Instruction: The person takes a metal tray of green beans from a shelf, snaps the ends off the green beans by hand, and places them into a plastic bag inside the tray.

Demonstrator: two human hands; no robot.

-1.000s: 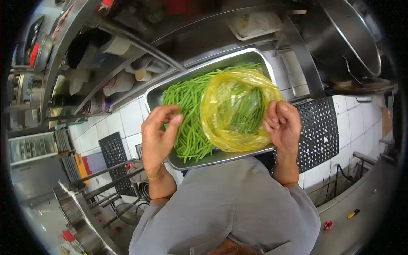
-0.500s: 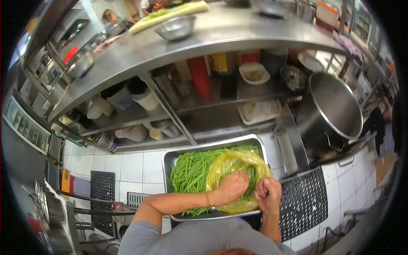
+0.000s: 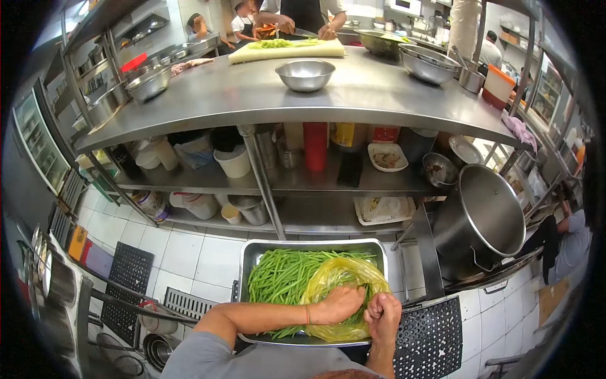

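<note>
A steel tray (image 3: pixel 245 265) on my lap side holds a heap of long green beans (image 3: pixel 278 278). On the tray's right part lies a crumpled, see-through yellow plastic bag (image 3: pixel 322 278), its mouth open, with some green inside. My left hand (image 3: pixel 341 303), a thin band at its wrist, comes across from the left over the bag's mouth; its fingers are curled closed and what they hold is hidden. Close by, at the bag's right edge, my right hand (image 3: pixel 383 311) is closed in a fist, with its contents also hidden.
Ahead runs a steel counter (image 3: pixel 221 95) with a metal bowl (image 3: pixel 305 76) and, behind it, a person's hands (image 3: pixel 287 25) at a pale board (image 3: pixel 287 52) with cut greens. A large stockpot (image 3: pixel 483 215) stands right. Black perforated mats (image 3: pixel 429 335) lie on the tiles.
The view has tilted up and levelled, so more of the counter and a person behind it show. Both hands stay at the yellow bag, the right fist now nearer the left hand.
</note>
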